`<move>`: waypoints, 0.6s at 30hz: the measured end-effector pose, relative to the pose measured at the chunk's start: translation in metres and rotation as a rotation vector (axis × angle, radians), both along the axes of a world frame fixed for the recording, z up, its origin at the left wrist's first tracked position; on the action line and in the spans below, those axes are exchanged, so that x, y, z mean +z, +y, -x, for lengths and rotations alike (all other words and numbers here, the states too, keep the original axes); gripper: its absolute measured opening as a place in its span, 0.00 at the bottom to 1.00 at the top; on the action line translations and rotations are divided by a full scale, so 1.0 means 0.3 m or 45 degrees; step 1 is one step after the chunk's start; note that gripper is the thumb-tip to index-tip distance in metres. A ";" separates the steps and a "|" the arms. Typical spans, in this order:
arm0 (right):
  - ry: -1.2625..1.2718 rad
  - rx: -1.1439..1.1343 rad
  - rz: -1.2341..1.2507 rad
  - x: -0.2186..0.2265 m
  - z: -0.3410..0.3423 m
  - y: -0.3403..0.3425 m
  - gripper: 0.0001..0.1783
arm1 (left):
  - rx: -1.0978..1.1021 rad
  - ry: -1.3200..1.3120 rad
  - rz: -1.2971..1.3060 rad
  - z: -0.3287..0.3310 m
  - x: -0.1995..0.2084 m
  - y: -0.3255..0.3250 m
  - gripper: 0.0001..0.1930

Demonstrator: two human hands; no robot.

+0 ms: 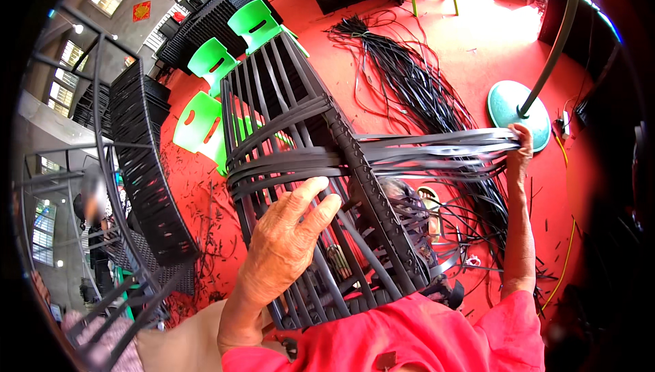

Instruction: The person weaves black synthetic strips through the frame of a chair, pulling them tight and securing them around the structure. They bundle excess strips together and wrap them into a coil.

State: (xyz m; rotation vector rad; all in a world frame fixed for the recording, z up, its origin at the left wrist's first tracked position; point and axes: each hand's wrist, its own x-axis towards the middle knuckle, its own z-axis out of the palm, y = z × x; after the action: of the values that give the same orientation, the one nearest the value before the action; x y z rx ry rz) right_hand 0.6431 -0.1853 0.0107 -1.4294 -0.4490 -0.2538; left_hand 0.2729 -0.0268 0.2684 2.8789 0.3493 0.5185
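A black woven frame (372,188), strung with long dark strips, lies tilted across my lap. Several flat black strips (437,150) cross it in a bundle and run out past its right side. Out at arm's length, my right hand (522,145) is closed around the far ends of these strips and pulls them out in a fairly straight line. Over the frame's left part is my left hand (283,239), thumb and fingers apart, just below the crossing strips. Whether its fingertips touch the frame is hard to tell.
A long pile of black strips (409,72) spreads over the red floor (477,37). Green chairs (201,126) stand beyond the frame at left. At right is a stand with a round pale-green base (501,99); a yellow cable (565,256) lies nearby. A woven black panel (147,167) stands at left.
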 end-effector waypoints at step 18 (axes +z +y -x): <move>0.251 -0.452 0.279 -0.553 -0.218 -0.861 0.11 | -0.016 0.006 -0.037 -0.001 -0.002 0.015 0.22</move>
State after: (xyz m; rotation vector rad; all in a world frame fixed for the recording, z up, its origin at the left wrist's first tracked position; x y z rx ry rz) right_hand 0.7086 -0.4436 -0.1551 -1.7292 -0.0595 -0.3521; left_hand 0.2732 -0.0224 0.2679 2.9090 0.3268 0.5185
